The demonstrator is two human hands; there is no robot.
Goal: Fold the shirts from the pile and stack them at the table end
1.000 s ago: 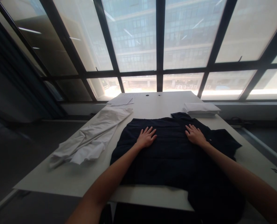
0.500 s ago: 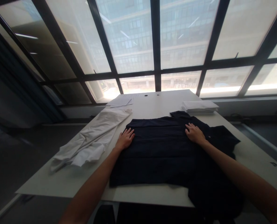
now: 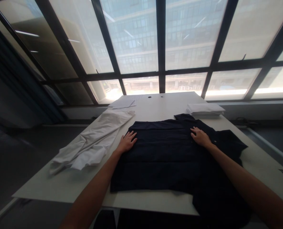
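Observation:
A dark navy shirt (image 3: 165, 156) lies spread on the white table (image 3: 67, 184), its right part hanging over the front edge. My left hand (image 3: 127, 141) rests flat with fingers spread on the shirt's left edge, near its far corner. My right hand (image 3: 200, 136) lies flat and open on the shirt's upper right, close to the collar (image 3: 183, 117). Both palms press on the cloth and hold nothing.
A crumpled white garment (image 3: 93, 141) lies on the table's left side. A folded white stack (image 3: 205, 109) sits at the far right, with sheets of paper (image 3: 122, 103) at the far left. Tall windows rise behind the table; dark floor lies on either side.
My left hand slid left across the shirt from its middle to its left edge. My right hand stayed almost in place near the collar.

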